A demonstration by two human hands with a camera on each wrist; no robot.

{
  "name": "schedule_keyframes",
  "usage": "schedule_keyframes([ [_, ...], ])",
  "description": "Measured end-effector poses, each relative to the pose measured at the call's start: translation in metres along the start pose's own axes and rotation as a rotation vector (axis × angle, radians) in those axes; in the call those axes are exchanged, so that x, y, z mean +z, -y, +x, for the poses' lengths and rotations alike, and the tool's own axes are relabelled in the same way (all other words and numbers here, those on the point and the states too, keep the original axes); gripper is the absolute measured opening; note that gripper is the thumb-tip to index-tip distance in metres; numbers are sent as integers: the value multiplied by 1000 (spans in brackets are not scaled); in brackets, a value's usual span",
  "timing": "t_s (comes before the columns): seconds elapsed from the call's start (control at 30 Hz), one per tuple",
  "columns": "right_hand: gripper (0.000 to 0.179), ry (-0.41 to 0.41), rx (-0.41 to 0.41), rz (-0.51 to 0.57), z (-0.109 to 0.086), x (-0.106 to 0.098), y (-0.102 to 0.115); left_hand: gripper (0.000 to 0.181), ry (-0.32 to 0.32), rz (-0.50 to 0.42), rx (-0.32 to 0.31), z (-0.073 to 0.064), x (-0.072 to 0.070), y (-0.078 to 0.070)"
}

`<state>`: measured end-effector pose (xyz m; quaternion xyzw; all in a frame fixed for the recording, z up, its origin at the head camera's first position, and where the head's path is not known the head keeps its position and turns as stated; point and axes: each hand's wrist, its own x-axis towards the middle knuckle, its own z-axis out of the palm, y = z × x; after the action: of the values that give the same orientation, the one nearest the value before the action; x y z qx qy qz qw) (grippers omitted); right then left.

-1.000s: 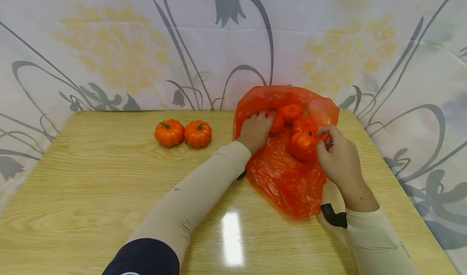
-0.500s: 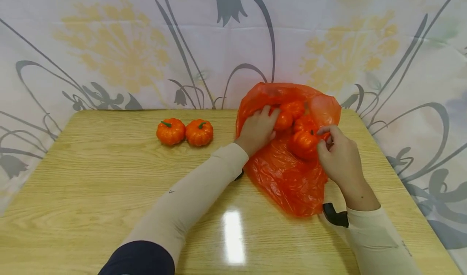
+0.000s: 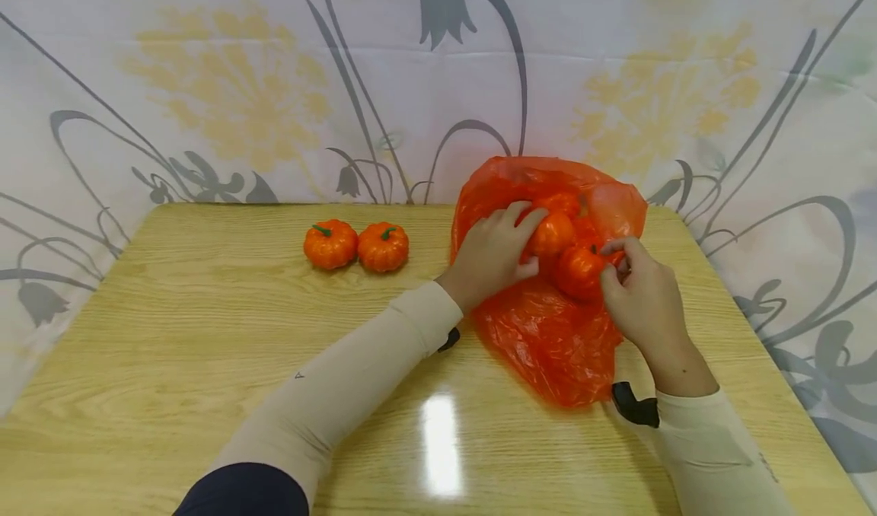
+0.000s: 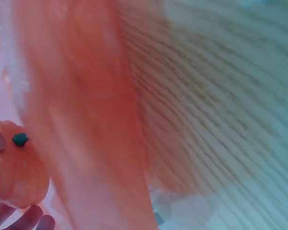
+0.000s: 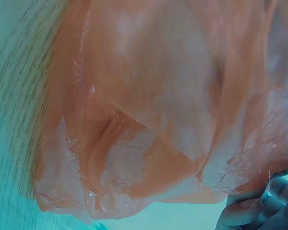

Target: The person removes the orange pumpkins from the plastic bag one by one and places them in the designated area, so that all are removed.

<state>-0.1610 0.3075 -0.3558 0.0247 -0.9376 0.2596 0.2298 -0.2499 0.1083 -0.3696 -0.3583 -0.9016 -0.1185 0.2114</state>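
Observation:
My left hand [image 3: 493, 257] reaches into the mouth of a translucent orange plastic bag [image 3: 548, 348] and grips a small orange pumpkin [image 3: 553, 234]. In the left wrist view, its fingers lie along two sides of that pumpkin [image 4: 21, 175], whose short green stem shows. My right hand [image 3: 644, 295] pinches the bag's right edge; in the right wrist view its fingertips [image 5: 242, 213] meet the plastic. Another pumpkin [image 3: 580, 272] lies in the bag close to the right fingertips, and one more [image 3: 563, 202] sits deeper, partly covered.
Two small pumpkins, one on the left [image 3: 331, 244] and one beside it [image 3: 384, 247], stand on the wooden table [image 3: 226, 333] left of the bag. A floral cloth [image 3: 438, 82] hangs behind the table's back edge.
My left hand has shifted right and slightly nearer with the pumpkin, which shows more clearly now. My right hand keeps its pinch on the bag. The head view has turned slightly left.

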Motion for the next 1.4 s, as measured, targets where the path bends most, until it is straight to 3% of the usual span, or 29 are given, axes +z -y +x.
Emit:
schedule_keyframes([
  [0.17, 18, 4, 2, -10, -1, 0, 0, 55, -60, -51, 30, -8, -8, -1],
  [0.3, 19, 11, 10, -10, -2, 1, 0, 54, -93, -81, 19, -16, -12, 1],
  [0.77, 19, 13, 8, -15, -2, 3, -1, 54, -81, -184, -81, -34, -30, 12],
  [1.1, 19, 32, 11, -7, -1, 6, 1, 60, 63, -418, -251, -53, -48, 29],
  [1.4, 18, 54, 8, -5, -1, 8, 3, 64, 144, -458, -313, -74, -60, 42],
])
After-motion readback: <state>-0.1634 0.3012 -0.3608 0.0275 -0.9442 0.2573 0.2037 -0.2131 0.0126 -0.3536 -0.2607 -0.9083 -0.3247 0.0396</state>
